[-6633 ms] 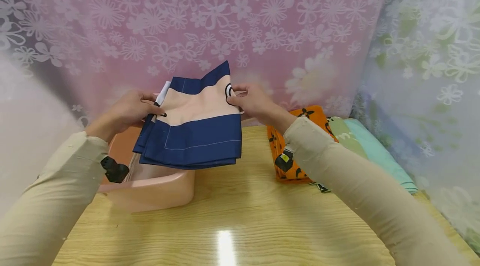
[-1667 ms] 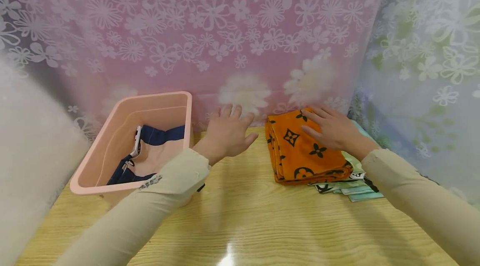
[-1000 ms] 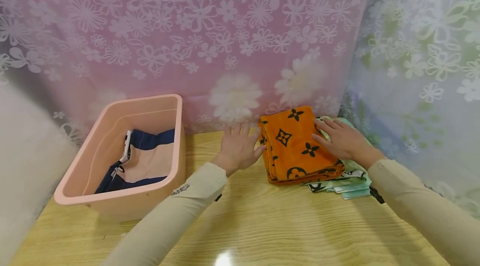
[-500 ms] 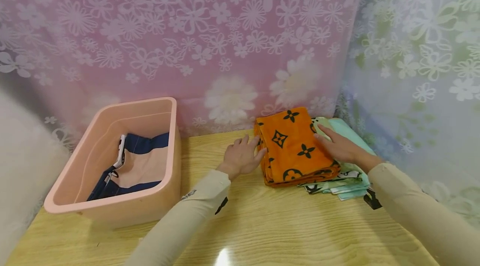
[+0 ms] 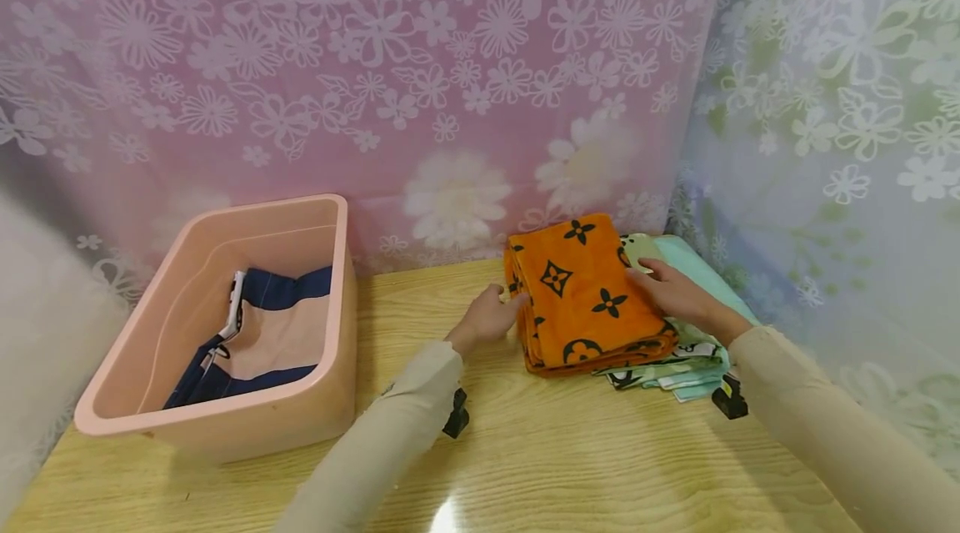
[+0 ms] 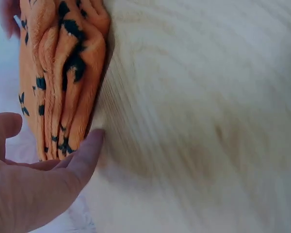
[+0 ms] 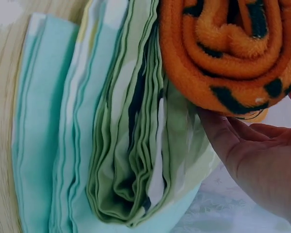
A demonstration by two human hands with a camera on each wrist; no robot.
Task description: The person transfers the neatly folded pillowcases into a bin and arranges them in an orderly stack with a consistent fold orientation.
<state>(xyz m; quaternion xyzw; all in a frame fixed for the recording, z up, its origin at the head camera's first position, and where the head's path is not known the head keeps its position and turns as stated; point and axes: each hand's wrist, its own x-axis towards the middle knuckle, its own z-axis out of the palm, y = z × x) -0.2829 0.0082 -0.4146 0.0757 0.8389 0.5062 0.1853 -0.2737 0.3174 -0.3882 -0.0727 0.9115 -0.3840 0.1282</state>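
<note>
A folded orange towel, plush with dark flower shapes, lies on top of folded green cloth and light-teal cloth. At its left side is my left hand, thumb towards the towel; in the left wrist view its fingers reach straight along the lower edge, thumb apart from the cloth. My right hand grips the right edge. The right wrist view shows its fingers tucked beneath the towel, their tips hidden, with the thumb by the side.
A pink plastic tub stands on the left of the wooden table. Inside it lies a folded navy and beige cloth. Flower-patterned curtains hang behind and at the right.
The navy and beige cloth went from both hands into the tub. Both hands then moved right to the orange towel, and the right fingers slipped under its edge. The view has shifted rightward.
</note>
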